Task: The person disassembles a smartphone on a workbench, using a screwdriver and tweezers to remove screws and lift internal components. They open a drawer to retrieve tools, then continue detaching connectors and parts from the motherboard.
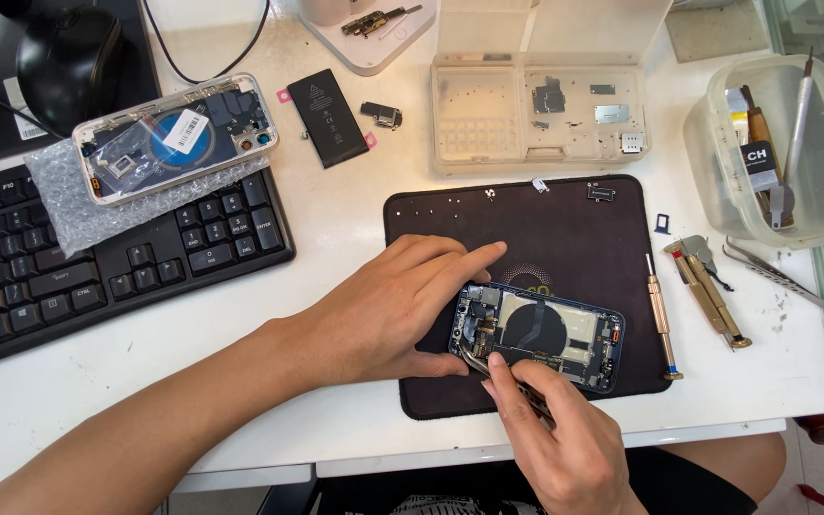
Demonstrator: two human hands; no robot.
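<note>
On the dark work mat, the left hand clasps the left end of the opened blue phone housing, index finger laid along its top edge, while the right hand pinches metal tweezers into its lower left corner. A gold screwdriver lies just right of the phone, at the mat's edge. Beyond the mat sit a clear parts tray, a black battery, and a second housing on bubble wrap over the keyboard.
</note>
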